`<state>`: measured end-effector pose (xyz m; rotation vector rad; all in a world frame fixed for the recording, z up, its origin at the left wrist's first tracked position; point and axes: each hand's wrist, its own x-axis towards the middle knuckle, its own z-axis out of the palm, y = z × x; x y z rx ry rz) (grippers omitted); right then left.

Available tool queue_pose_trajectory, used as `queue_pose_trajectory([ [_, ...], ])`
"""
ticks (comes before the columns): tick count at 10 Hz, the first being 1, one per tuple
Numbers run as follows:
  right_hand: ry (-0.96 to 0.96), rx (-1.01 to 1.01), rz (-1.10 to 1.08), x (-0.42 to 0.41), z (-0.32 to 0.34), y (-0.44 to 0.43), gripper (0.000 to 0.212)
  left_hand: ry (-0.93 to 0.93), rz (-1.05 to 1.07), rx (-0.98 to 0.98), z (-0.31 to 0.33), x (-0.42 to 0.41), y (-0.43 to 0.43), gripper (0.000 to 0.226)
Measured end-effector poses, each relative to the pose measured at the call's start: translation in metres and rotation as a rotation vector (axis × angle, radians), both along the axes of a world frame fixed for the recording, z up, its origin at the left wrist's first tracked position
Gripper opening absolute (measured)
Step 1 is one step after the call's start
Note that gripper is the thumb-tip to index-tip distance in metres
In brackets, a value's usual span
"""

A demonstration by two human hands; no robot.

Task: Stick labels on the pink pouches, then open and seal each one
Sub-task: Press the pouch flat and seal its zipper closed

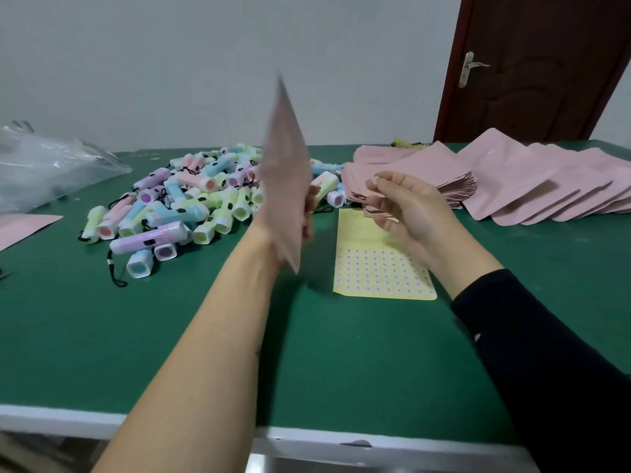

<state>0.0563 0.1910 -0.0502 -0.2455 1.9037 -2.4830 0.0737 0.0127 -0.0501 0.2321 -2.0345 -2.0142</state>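
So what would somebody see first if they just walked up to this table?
The heap of pastel mini flashlights in the middle of the green table catches the eye first. In front of it the left hand holds a blurred pink pouch up in the air, and the right hand pinches a tiny white label above the yellow label sheet. More pink pouches fan out on the right.
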Motion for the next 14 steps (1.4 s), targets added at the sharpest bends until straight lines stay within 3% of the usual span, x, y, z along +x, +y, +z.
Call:
queue_pose_trajectory([
  [1,-0.035,-0.271,0.109,0.0,0.006,0.008,0.005,0.039,0.275,-0.284,-0.004,-0.008,-0.006,0.028],
  [2,-0.012,-0.291,0.233,0.0,0.01,0.012,0.006,0.196,0.452,-0.468,-0.002,-0.009,-0.014,0.026],
  [4,0.061,-0.057,0.163,0.004,0.012,0.009,0.013,0.197,0.507,-0.672,-0.004,-0.006,-0.004,0.025],
  [6,0.089,-0.001,0.13,0.005,0.012,0.01,0.015,0.195,0.479,-0.622,-0.003,-0.006,-0.003,0.026],
  [8,0.401,0.521,-0.08,0.005,0.01,0.005,0.019,0.22,0.455,-0.637,-0.004,-0.006,-0.001,0.028],
  [9,0.44,0.627,-0.112,0.004,0.008,0.006,0.017,0.233,0.445,-0.671,-0.006,-0.007,0.001,0.027],
  [12,0.509,0.66,-0.253,0.008,0.004,0.004,0.013,0.259,0.418,-0.666,-0.004,-0.007,0.004,0.028],
  [14,0.425,0.503,-0.257,0.005,0.005,0.0,0.019,0.33,0.403,-0.562,0.0,-0.003,0.008,0.022],
])
